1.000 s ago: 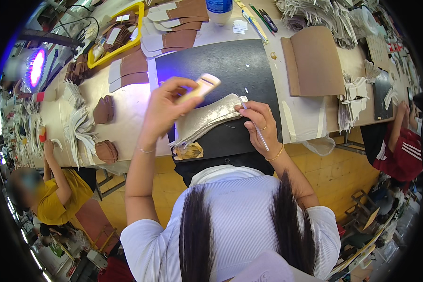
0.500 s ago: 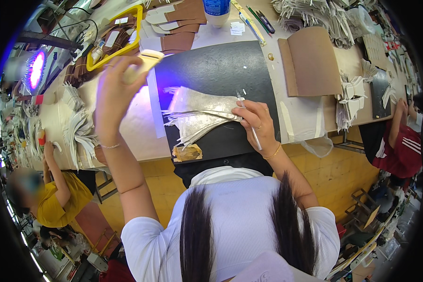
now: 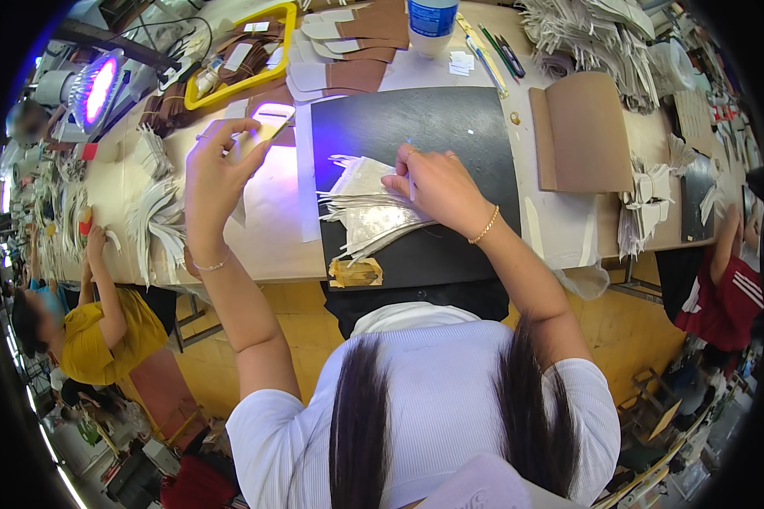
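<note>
Left hand [image 3: 216, 174] lower now (pale strip [image 3: 267, 129] pinched), right hand [image 3: 437, 187] on silvery sheets [image 3: 373, 216]

Head-worn fisheye view, straight down (close) over the workbench [image 3: 272, 246].

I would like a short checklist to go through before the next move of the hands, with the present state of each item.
1. Left hand has a firm hold on the small pale piece: ok, pinched between thumb and fingers, lifted above the table.
2. Right hand steadies the stack of silvery sheets: ok, the fingers press on its top.
3. Stack lies fully on the black mat: ok.
4. Sheets lie aligned: not ok, the edges fan out on the left side.
5. Purple lamp lights the lifted piece: ok, a violet glow shows on it.
6. Right hand holds a tool: cannot tell.
</note>
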A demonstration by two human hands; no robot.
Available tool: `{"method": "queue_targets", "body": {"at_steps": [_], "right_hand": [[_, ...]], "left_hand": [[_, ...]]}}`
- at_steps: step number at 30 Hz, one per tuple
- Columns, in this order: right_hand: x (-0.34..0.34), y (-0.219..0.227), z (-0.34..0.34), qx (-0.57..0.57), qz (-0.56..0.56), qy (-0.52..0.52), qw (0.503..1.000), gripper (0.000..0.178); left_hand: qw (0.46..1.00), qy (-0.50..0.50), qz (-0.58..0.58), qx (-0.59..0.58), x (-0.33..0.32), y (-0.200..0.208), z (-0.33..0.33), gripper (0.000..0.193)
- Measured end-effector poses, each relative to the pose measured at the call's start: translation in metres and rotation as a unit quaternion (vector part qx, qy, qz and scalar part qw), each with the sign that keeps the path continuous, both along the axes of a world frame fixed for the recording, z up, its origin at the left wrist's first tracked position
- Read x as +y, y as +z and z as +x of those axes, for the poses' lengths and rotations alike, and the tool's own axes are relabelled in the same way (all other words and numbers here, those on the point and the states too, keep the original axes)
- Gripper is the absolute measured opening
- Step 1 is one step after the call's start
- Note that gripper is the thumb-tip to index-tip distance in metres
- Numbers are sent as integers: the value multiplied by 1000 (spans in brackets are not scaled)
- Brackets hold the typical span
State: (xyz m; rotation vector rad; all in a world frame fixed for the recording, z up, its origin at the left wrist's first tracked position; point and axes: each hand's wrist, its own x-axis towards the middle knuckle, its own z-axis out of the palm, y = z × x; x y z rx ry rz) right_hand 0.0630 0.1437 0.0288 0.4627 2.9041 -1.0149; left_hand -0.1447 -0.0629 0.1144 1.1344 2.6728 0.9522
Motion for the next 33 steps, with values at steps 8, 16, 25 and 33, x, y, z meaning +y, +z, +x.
{"method": "queue_targets", "body": {"at_steps": [8, 16, 25, 33], "right_hand": [[15, -3, -12, 102, -164, 67, 979, 27], [30, 38, 8, 59, -233, 160, 957, 27], [7, -4, 21, 164, 30, 136, 977, 22], [27, 3, 81, 271, -23, -79, 959, 17]], "left_hand": [[999, 45, -4, -25, -32, -15, -4, 30], [997, 9, 41, -62, -20, -13, 7, 28], [978, -192, 81, -13, 50, -61, 27, 26], [972, -227, 56, -1, 93, -96, 49, 25]]}}
